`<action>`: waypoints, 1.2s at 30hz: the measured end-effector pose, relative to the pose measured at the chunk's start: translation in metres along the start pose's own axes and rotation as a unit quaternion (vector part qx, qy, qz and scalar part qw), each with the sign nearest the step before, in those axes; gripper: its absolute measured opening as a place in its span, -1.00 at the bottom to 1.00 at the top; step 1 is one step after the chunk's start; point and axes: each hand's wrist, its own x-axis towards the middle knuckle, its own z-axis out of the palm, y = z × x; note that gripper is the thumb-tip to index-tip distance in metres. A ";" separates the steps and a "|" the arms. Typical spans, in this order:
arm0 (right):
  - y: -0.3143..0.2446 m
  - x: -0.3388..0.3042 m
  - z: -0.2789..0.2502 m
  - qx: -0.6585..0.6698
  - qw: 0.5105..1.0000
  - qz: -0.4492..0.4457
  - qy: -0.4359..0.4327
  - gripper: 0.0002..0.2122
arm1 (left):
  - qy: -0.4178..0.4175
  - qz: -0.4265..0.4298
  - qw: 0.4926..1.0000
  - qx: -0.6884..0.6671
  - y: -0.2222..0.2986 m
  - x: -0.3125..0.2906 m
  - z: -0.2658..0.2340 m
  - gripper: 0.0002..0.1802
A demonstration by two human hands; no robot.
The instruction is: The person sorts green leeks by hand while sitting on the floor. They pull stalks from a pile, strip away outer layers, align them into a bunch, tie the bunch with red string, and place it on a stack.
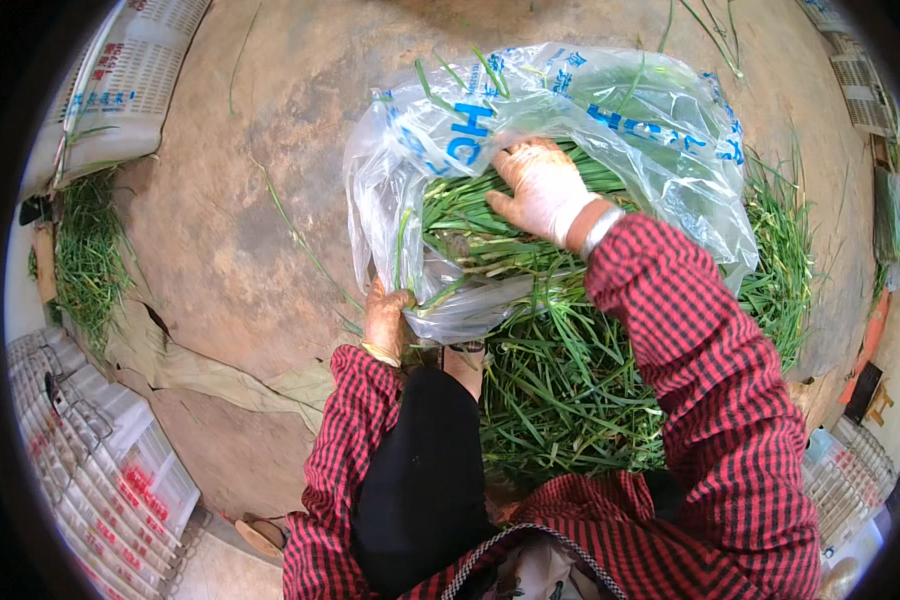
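Observation:
A clear plastic bag (670, 190) with blue print lies on the ground in front of me, its mouth toward me. Inside it lies a bundle of garlic chives (460, 215), long thin green stalks. My left hand (384, 318) is closed on the bag's near left edge. Reaching into the bag's mouth, my right hand (542, 190) rests on the bundle in a pale, stained glove. Its thumb stands apart from the fingers, and its fingertips touch the film. Loose green leaves (570, 400) are heaped between the bag and my body.
More greens (775, 250) lie right of the bag, with another pile (90, 260) at far left. White plastic crates (110, 450) stand at lower left, and another crate (135, 75) is at upper left. A cloth strip (210, 375) lies on the dirt-stained floor (240, 230).

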 end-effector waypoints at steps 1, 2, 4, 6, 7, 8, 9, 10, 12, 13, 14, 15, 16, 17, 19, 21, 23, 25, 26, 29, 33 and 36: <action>-0.009 -0.002 0.001 0.062 0.996 -0.015 0.067 -0.71 | -0.002 -0.011 1.000 -0.017 0.001 -0.004 -0.001 -0.40; -0.017 -0.010 0.002 0.121 0.992 -0.001 0.020 -0.72 | -0.049 0.007 0.999 -0.016 0.003 -0.008 -0.006 -0.41; -0.030 -0.032 -0.002 0.181 0.981 0.005 -0.076 -0.74 | -0.069 0.011 0.998 -0.010 0.004 -0.009 -0.005 -0.42; -0.041 -0.064 0.001 0.142 0.979 0.005 -0.148 -0.65 | -0.068 0.015 0.996 -0.047 0.004 -0.014 -0.003 -0.42; -0.041 -0.081 0.005 0.127 0.978 0.030 -0.161 -0.50 | -0.075 0.016 0.996 -0.053 0.009 -0.017 0.001 -0.41; -0.034 -0.097 0.012 0.135 0.976 0.037 -0.166 -0.44 | -0.082 0.017 0.995 -0.060 0.015 -0.022 0.005 -0.40; -0.028 -0.106 0.018 0.143 0.974 0.041 -0.172 -0.37 | -0.088 0.019 0.994 -0.067 0.017 -0.024 0.007 -0.40; -0.029 -0.111 0.019 0.128 0.971 0.068 -0.189 -0.37 | -0.088 0.031 0.995 -0.044 0.016 -0.023 0.009 -0.39; -0.031 -0.115 0.025 0.080 0.969 0.029 -0.233 -0.38 | -0.080 0.041 0.996 0.001 0.018 -0.026 0.009 -0.42; -0.032 -0.111 0.023 0.052 0.967 0.012 -0.250 -0.38 | -0.081 0.050 0.995 0.025 0.024 -0.026 0.014 -0.43; -0.032 -0.103 0.023 0.058 0.958 0.009 -0.282 -0.49 | -0.070 0.062 0.995 0.020 0.029 -0.028 0.017 -0.45; -0.026 -0.094 0.020 0.125 0.957 0.007 -0.262 -0.53 | -0.060 0.075 0.995 0.014 0.034 -0.031 0.020 -0.48; -0.019 -0.078 0.012 0.193 0.950 0.002 -0.244 -0.57 | -0.045 0.087 0.995 0.007 0.039 -0.031 0.022 -0.50; -0.012 -0.063 0.007 0.260 0.939 -0.003 -0.224 -0.61 | -0.034 0.100 0.994 0.026 0.045 -0.027 0.024 -0.53; -0.015 -0.019 -0.005 0.268 0.960 0.027 -0.072 -0.70 | -0.005 0.129 0.990 0.063 0.055 -0.017 0.021 -0.60; -0.007 0.006 0.012 0.140 0.990 -0.010 -0.030 -0.60 | -0.004 0.130 0.990 0.045 0.060 -0.008 0.020 -0.67; -0.012 0.021 0.032 0.050 0.995 0.015 -0.090 -0.35 | 0.001 0.137 0.988 0.064 0.062 -0.001 0.017 -0.69; -0.012 0.036 0.046 0.042 0.998 0.013 -0.043 -0.26 | 0.006 0.140 0.986 0.086 0.064 -0.001 0.017 -0.70; -0.013 0.041 0.043 0.049 0.992 0.035 -0.114 -0.24 | 0.005 0.142 0.985 0.096 0.065 -0.002 0.016 -0.70; -0.019 0.046 0.031 0.054 0.965 0.075 -0.244 -0.18 | 0.010 0.145 0.986 0.086 0.070 0.001 0.019 -0.75; -0.032 0.026 0.026 0.054 0.973 0.066 -0.215 -0.07 | 0.022 0.175 0.978 0.107 0.093 0.002 0.032 -0.80; -0.034 0.023 0.015 0.035 0.959 0.056 -0.274 -0.05 | 0.014 0.205 0.966 0.156 0.111 -0.003 0.050 -0.77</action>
